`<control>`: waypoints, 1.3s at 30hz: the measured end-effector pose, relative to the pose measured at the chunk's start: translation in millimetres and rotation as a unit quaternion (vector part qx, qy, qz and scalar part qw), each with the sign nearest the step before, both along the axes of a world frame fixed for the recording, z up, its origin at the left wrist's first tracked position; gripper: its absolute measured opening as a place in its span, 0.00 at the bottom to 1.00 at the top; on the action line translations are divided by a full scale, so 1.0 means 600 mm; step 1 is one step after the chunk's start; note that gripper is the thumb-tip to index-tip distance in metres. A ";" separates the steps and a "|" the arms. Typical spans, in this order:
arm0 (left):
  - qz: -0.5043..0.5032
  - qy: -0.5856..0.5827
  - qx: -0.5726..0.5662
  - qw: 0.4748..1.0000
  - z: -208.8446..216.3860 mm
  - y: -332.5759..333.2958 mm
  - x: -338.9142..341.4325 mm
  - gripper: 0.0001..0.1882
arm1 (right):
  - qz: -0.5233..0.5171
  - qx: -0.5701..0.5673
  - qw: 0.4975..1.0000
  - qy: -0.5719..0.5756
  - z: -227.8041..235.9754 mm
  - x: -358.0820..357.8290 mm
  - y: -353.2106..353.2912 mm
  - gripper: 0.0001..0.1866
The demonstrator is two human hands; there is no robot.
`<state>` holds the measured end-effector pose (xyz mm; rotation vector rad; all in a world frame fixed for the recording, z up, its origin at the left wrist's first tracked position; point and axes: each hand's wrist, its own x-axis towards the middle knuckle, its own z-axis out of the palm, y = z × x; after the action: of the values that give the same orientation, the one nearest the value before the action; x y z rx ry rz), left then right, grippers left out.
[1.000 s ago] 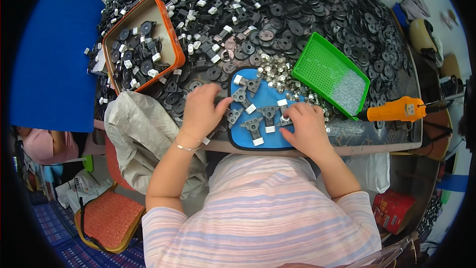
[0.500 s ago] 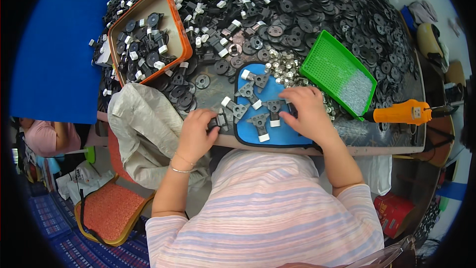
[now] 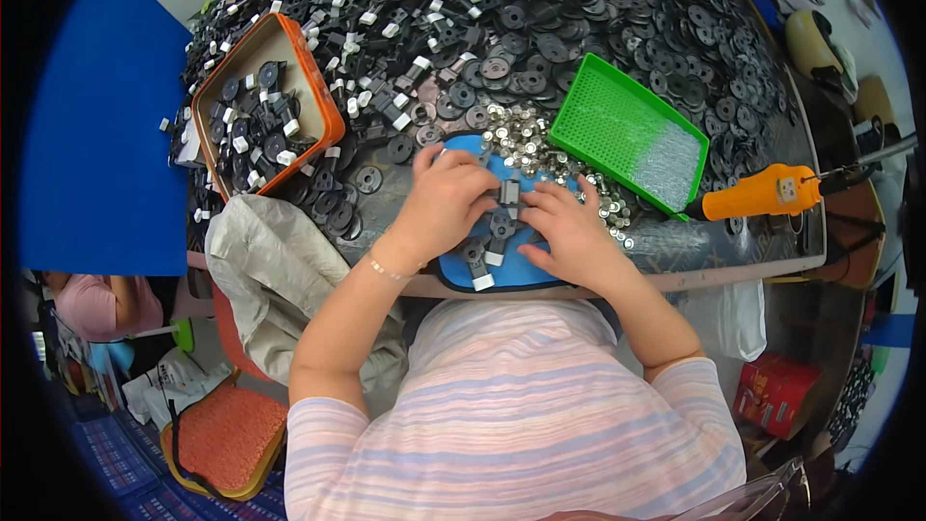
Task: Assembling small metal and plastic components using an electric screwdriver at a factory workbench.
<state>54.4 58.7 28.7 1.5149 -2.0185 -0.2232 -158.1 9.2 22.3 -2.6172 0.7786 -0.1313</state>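
Over the blue mat (image 3: 531, 273), my left hand (image 3: 446, 198) has its fingers curled, their tips on a small dark bracket (image 3: 509, 193). My right hand (image 3: 576, 236) is at the mat's right part with fingers apart, its fingertips close to the same bracket's right side. Just below the bracket lies a black plastic part with a white end (image 3: 502, 225). Another black part with a white tip (image 3: 476, 256) rests nearer the table edge. My left hand covers the mat's left part and whatever lies there.
Silver metal caps (image 3: 521, 140) are heaped behind the mat. A green tray (image 3: 588, 116) holds tiny clear pieces, beside an orange power screwdriver (image 3: 762, 193). An orange-rimmed box (image 3: 333, 121) of black parts stands left. Black discs (image 3: 617, 10) pile up behind. Pale cloth (image 3: 280, 260) hangs off the edge.
My left hand has moved right and away from me onto the mat, bringing the dark bracket along. My right hand has shifted slightly left and towards me, its fingers spreading. The view has tilted a little.
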 end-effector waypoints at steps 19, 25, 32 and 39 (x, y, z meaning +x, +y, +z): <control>0.108 -0.024 -0.002 0.994 -0.017 -0.035 -0.049 0.09 | -0.045 -0.019 0.996 -0.071 -0.005 -0.047 0.020 0.22; 0.104 -0.062 0.022 0.992 -0.050 -0.045 -0.060 0.11 | -0.048 0.008 0.996 -0.069 -0.007 -0.045 0.017 0.19; 0.100 -0.074 -0.026 0.992 -0.031 -0.035 -0.031 0.09 | -0.055 -0.021 0.995 -0.084 0.000 -0.036 0.009 0.17; 0.083 -0.042 0.040 0.995 -0.004 0.016 -0.004 0.08 | -0.027 -0.044 0.997 -0.063 -0.005 -0.006 -0.022 0.15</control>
<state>52.2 68.1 26.1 1.7585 -1.9559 -0.1777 -161.6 -4.2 19.5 -2.6414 0.8159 -0.3491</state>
